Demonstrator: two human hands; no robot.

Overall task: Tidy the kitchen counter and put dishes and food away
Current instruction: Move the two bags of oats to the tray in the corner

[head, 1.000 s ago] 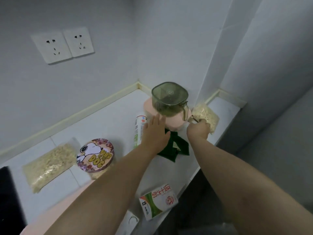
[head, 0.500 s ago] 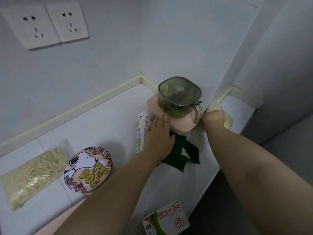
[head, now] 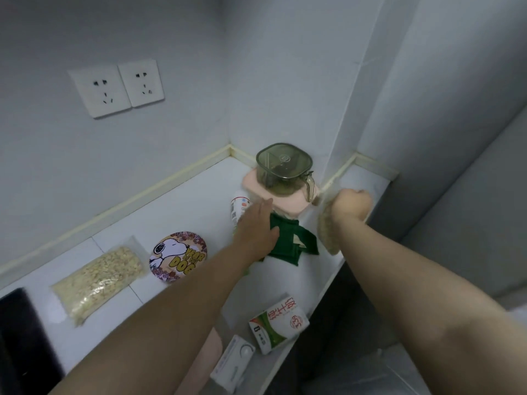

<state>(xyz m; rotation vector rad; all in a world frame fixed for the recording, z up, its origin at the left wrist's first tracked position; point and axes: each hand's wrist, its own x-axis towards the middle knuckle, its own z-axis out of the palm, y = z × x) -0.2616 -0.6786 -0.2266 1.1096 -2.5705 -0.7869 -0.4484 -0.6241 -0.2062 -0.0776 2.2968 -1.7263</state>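
My right hand (head: 351, 203) is closed around the top of a clear bag of grain (head: 327, 232), which hangs tilted off the counter near its right edge. My left hand (head: 258, 229) lies flat, fingers apart, over a dark green cloth (head: 293, 242) and beside a lying white tube (head: 239, 208). Behind them a green lidded container (head: 282, 166) stands on a pink box (head: 288, 199) in the corner.
On the white counter (head: 182, 212) lie a second grain bag (head: 98, 280), a round Snoopy tin (head: 178, 256), a white-and-green carton (head: 278, 323) and a small white box (head: 235, 357). A black hob (head: 22, 346) sits at far left. Two sockets (head: 117, 88) are on the wall.
My right hand has lifted the grain bag off the far right ledge and drawn it toward me. My left hand stays on the green cloth.
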